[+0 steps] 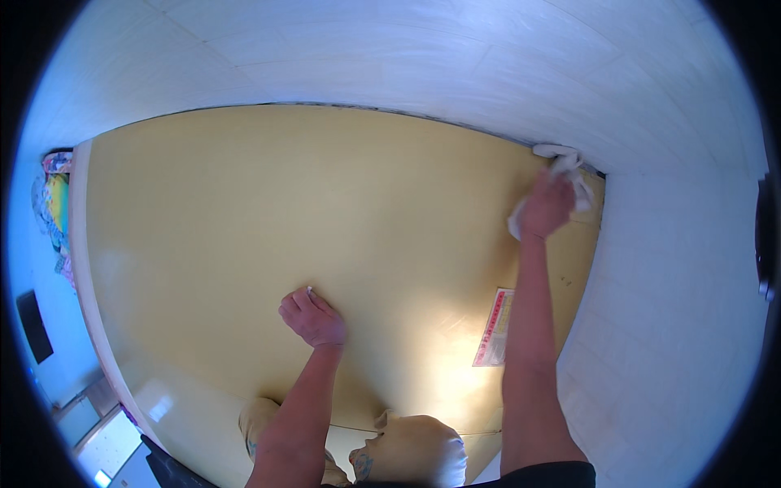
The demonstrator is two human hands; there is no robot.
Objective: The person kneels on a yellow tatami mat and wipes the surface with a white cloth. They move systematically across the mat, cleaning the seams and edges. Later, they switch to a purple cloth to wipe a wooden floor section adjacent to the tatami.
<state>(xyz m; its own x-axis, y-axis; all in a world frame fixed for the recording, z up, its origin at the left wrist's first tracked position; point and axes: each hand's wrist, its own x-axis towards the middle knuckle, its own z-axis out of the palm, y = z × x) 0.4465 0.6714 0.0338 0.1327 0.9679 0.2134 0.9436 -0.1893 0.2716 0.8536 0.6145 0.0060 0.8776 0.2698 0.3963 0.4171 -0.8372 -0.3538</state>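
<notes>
My right hand (547, 206) presses a crumpled white cloth (567, 163) onto a broad, smooth, yellowish surface (274, 201). It is at the far right corner, close to where two pale walls meet, and looks slightly blurred. Folds of cloth stick out on both sides of the fingers. My left hand (312, 318) is curled into a fist against the same surface, nearer to me. A tiny white scrap (310, 290) pokes out between its thumb and fingers; most of it is hidden. My knees, in beige trousers (415, 448), show at the bottom edge.
A flat printed sheet (491, 332) with a red border lies partly under my right forearm. Pale panelled walls (366, 67) bound the back and right. A light raised edge (79, 213) runs along the left, with colourful fabric (58, 201) beyond it. Small dark specks (566, 281) dot the right side.
</notes>
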